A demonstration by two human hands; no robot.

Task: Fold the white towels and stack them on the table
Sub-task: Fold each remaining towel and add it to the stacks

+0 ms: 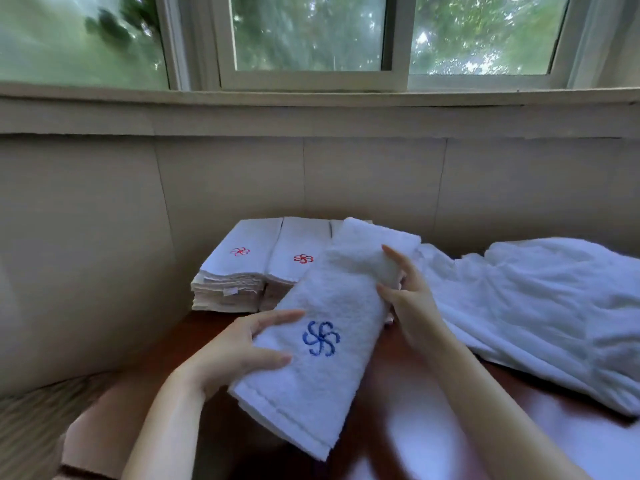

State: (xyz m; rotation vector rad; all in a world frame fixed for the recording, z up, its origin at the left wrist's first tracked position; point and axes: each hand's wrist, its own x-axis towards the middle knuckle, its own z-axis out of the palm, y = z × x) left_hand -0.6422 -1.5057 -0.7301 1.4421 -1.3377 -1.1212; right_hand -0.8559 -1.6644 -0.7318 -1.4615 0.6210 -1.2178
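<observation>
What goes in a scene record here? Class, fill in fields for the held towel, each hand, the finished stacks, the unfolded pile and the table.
held towel: white, folded, blue emblem on top, held in both hands
left hand: grips the towel's left edge
right hand: grips the towel's right edge
finished stacks: at least two side by side, red emblems on top, back left
unfolded pile: crumpled white cloth, right side
table: glossy reddish-brown wood

Fluffy white terry-cloth towel with blue embroidery lies over a glossy reddish wooden table.
</observation>
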